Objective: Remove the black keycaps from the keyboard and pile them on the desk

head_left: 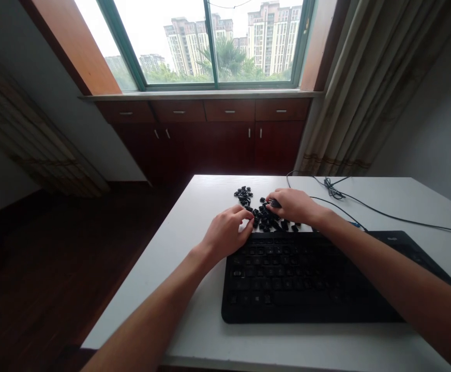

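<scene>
A black keyboard (311, 276) lies on the white table (194, 217), with several keycaps gone from it. A heap of loose black keycaps (266, 219) sits just beyond its far edge, and a smaller cluster (243, 195) lies further back. My left hand (229, 232) rests at the keyboard's top left corner, fingers curled toward the heap. My right hand (293, 205) lies over the heap, its fingertips pinched on a black keycap (274, 203).
A black cable (365, 206) runs across the table's right side from the keyboard. Beyond the table stand dark wooden cabinets (210, 134) under a window. A curtain (365, 88) hangs at the right. Dark wooden floor lies to the left.
</scene>
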`<state>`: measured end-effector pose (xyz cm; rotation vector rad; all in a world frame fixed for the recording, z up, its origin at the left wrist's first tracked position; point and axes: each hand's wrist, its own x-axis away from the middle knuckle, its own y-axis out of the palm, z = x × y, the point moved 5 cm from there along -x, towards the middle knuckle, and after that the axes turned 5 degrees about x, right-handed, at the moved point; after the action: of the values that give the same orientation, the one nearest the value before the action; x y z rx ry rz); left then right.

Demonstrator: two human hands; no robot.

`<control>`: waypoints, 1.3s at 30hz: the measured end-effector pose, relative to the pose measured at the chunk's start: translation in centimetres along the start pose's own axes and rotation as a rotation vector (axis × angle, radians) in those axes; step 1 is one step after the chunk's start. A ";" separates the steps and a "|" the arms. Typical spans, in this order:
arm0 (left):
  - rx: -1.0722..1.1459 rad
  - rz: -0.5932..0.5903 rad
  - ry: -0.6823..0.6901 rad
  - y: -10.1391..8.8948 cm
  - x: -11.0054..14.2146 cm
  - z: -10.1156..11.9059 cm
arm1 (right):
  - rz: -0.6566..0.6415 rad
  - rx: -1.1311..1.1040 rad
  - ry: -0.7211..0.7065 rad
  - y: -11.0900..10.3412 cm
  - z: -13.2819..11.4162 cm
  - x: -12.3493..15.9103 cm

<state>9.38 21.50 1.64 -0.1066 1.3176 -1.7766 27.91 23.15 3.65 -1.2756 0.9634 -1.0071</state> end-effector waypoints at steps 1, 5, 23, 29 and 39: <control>-0.004 0.003 0.000 0.0 0.0 0.0 | -0.017 0.009 0.008 0.1 -0.1 -0.6; -0.020 0.011 -0.002 0.1 0.1 -0.1 | -0.084 0.055 0.033 0.5 -0.9 -1.9; -0.048 -0.002 -0.016 0.0 0.1 0.2 | -0.137 0.133 0.124 0.8 -3.0 -2.3; -0.050 -0.002 -0.023 0.1 0.1 0.1 | -0.049 0.104 0.065 0.8 -2.9 -1.9; -0.040 -0.008 -0.022 0.0 0.1 0.0 | 0.011 0.007 0.033 0.6 -2.3 -2.0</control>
<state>9.35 21.39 1.59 -0.1534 1.3386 -1.7516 25.20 24.43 2.92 -1.2501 0.9900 -1.0250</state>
